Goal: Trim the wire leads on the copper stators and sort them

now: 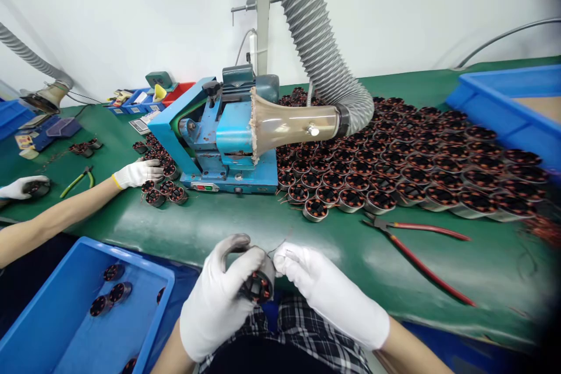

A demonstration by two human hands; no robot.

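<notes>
Over the table's front edge, my left hand [230, 289], in a white glove, is wrapped around a motor stator [262, 285], a grey metal ring with black insulation and copper windings inside. Its open face tilts down toward me. My right hand [302, 269], also gloved, is closed in a pinch beside the ring, at a thin wire lead [283, 243] that shows above the fingertips. The exact grip on the wire is partly hidden. To the right lie red-handled cutting pliers [421, 251], spread apart on the green table [350, 248].
A blue belt-driven machine [232, 140] with a clear funnel [293, 125] and a grey hose [324, 41] stands ahead. Many stators [350, 198] cover the table right of it. A blue bin [151, 266] holds several stators. A co-worker's gloved hand [138, 174] touches stators at left.
</notes>
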